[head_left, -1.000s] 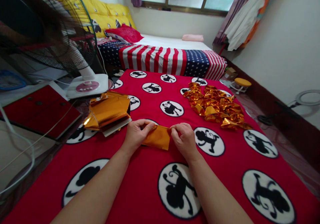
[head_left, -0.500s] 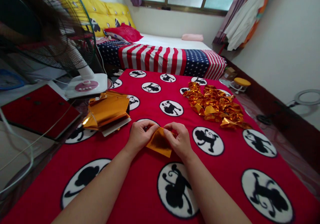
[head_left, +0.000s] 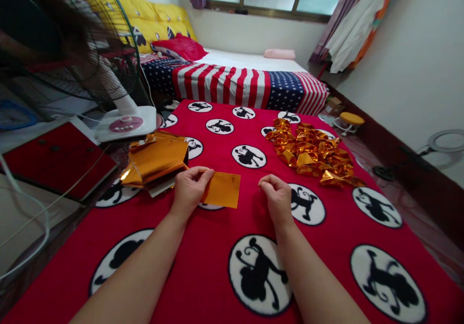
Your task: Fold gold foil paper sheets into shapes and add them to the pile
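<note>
My left hand pinches the left edge of a flat gold foil sheet between thumb and fingers. The sheet stretches to the right over the red blanket, its far edge free. Apart from it, my right hand is closed with thumb and fingertips pressed together, and no sheet shows in it. Just beyond my left hand lies a stack of gold foil sheets. A heap of folded gold foil pieces lies to the far right of the blanket.
The red blanket with monkey-print circles covers the surface before me. A running fan stands at left beside a dark red box. Behind is a bed with a striped cover. A yellow-topped stool stands right.
My hands have moved apart. The left carries the foil sheet leftward and the sheet now lies flatter; my right hand has let go of it and moved right.
</note>
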The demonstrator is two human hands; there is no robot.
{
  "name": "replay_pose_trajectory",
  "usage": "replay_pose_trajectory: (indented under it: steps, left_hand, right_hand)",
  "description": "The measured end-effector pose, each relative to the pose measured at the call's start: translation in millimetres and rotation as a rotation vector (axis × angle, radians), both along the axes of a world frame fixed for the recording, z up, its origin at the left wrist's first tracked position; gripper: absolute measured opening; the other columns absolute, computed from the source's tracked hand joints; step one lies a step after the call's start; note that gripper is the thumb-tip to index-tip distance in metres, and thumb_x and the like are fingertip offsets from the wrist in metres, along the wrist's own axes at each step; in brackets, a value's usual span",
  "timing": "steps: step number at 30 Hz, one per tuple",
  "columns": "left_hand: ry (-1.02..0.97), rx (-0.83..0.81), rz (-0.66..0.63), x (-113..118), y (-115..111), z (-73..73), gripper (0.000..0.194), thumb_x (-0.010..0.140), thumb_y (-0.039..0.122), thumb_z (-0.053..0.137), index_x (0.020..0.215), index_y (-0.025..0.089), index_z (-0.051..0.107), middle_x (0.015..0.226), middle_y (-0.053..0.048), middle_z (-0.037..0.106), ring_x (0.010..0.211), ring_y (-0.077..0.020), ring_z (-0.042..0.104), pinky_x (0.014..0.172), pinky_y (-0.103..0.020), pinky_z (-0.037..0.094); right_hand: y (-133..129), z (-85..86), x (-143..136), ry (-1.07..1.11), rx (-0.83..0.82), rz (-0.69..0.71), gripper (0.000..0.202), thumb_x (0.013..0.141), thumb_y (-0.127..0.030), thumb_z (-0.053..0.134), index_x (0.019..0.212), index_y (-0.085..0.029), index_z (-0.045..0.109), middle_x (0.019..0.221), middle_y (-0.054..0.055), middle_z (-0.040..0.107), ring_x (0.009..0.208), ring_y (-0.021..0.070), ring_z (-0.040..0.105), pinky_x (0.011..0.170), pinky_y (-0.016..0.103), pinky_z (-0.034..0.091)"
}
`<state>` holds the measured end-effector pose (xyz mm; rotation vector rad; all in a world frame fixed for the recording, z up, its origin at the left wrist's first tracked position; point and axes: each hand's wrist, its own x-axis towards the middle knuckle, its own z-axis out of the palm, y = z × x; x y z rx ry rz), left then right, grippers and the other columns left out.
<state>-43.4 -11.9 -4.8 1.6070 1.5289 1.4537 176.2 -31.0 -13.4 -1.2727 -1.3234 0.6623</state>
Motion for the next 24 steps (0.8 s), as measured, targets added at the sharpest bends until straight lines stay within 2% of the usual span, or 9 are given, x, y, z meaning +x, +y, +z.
replay_pose_trajectory:
  steps: [2,4,6,10,13,15,19,24]
  left_hand:
    - [0.034,0.007,-0.004,2,-1,1.0,0.021,0.079,0.033,0.066,0.074,0.014,0.074,0.063,-0.002,0.070,0.052,-0.0115,0.055,0.050,-0.021,0.041]
    - [0.081,0.013,-0.075,10,-5,3.1,0.020,0.080,0.032,0.066,0.073,0.015,0.074,0.064,-0.002,0.071,0.052,-0.0109,0.056,0.051,-0.020,0.041]
    - [0.090,0.021,-0.126,18,-9,5.1,0.020,0.081,0.032,0.065,0.073,0.016,0.074,0.065,-0.002,0.072,0.053,-0.0109,0.056,0.052,-0.020,0.041]
    - [0.072,0.003,-0.170,24,-13,6.3,0.018,0.081,0.031,0.066,0.074,0.017,0.074,0.068,-0.002,0.073,0.058,-0.0121,0.060,0.055,-0.021,0.044]
    - [0.060,0.017,-0.241,20,-12,8.9,0.018,0.081,0.031,0.067,0.091,0.018,0.073,0.082,-0.004,0.074,0.067,-0.0136,0.064,0.062,-0.022,0.047]
    - [0.153,0.060,-0.294,17,-13,12.6,0.025,0.080,0.030,0.068,0.102,0.020,0.071,0.093,-0.005,0.074,0.077,-0.0157,0.066,0.069,-0.026,0.048]
    - [0.509,0.172,-0.371,20,-17,20.0,0.013,0.078,0.025,0.069,0.089,0.023,0.074,0.089,-0.004,0.074,0.085,-0.0197,0.063,0.080,-0.035,0.042]
    - [0.659,0.254,-0.348,25,-19,24.6,0.010,0.079,0.020,0.064,0.081,0.022,0.073,0.080,-0.003,0.074,0.081,-0.0202,0.061,0.079,-0.039,0.037]
  right_hand:
    - [0,2.0,-2,0.081,0.030,0.008,0.015,0.083,-0.025,0.053,0.071,-0.020,0.060,0.064,-0.002,0.057,0.062,0.0142,0.053,0.060,0.025,0.043]
    - [-3,5.1,-9,0.090,0.041,0.096,0.013,0.085,-0.031,0.056,0.087,-0.020,0.064,0.077,0.001,0.064,0.073,0.0163,0.060,0.069,0.027,0.048]
    - [-6,7.3,-17,0.052,0.014,0.178,0.019,0.082,-0.032,0.064,0.096,-0.020,0.064,0.084,0.003,0.067,0.078,0.0176,0.063,0.070,0.027,0.049]
    - [-8,6.9,-24,-0.045,-0.023,0.186,0.011,0.081,-0.029,0.064,0.076,-0.019,0.066,0.072,0.002,0.067,0.066,0.0157,0.060,0.058,0.025,0.045]
    - [-8,6.2,-21,-0.096,-0.019,0.182,0.011,0.081,-0.026,0.063,0.073,-0.019,0.066,0.068,0.001,0.066,0.061,0.0146,0.057,0.055,0.025,0.042]
    - [-8,6.5,-20,-0.157,0.009,0.184,0.009,0.080,-0.023,0.063,0.072,-0.020,0.066,0.068,0.001,0.067,0.062,0.0150,0.057,0.058,0.026,0.042]
    - [-9,8.3,-22,-0.268,0.112,0.199,0.007,0.077,-0.017,0.063,0.072,-0.021,0.064,0.071,0.001,0.067,0.070,0.0168,0.059,0.069,0.030,0.044]
    - [-11,9.2,-23,-0.289,0.153,0.226,0.009,0.079,-0.016,0.064,0.073,-0.022,0.062,0.072,0.000,0.066,0.071,0.0170,0.058,0.072,0.031,0.043]
